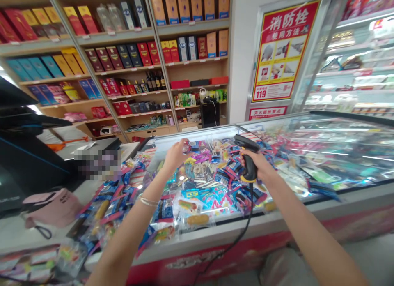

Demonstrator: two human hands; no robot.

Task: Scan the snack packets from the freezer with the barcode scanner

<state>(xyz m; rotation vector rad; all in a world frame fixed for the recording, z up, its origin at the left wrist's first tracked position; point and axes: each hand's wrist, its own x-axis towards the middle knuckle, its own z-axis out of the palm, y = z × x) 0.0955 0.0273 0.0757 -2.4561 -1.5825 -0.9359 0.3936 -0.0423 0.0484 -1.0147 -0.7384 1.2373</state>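
Note:
My right hand [257, 162] is wrapped round the grip of a black barcode scanner [250, 169] with a yellow-edged base. The scanner's head points to the left and its cable hangs from the base. My left hand [177, 155] reaches over the freezer, its fingers curled in a pinch at a small snack packet [186, 147], which they partly hide. Below both hands, many blue-and-red snack packets [164, 210] lie across the glass top. Bright blue packets [197, 194] and clear bags with yellow food [198, 220] lie among them.
A glass-topped chest freezer [347, 142] extends to the right. On the left counter are a pink pouch [52, 208] and a dark monitor [24, 162]. Shelves [123, 35] with boxed goods stand behind. The scanner cable [240, 236] hangs down the freezer's front.

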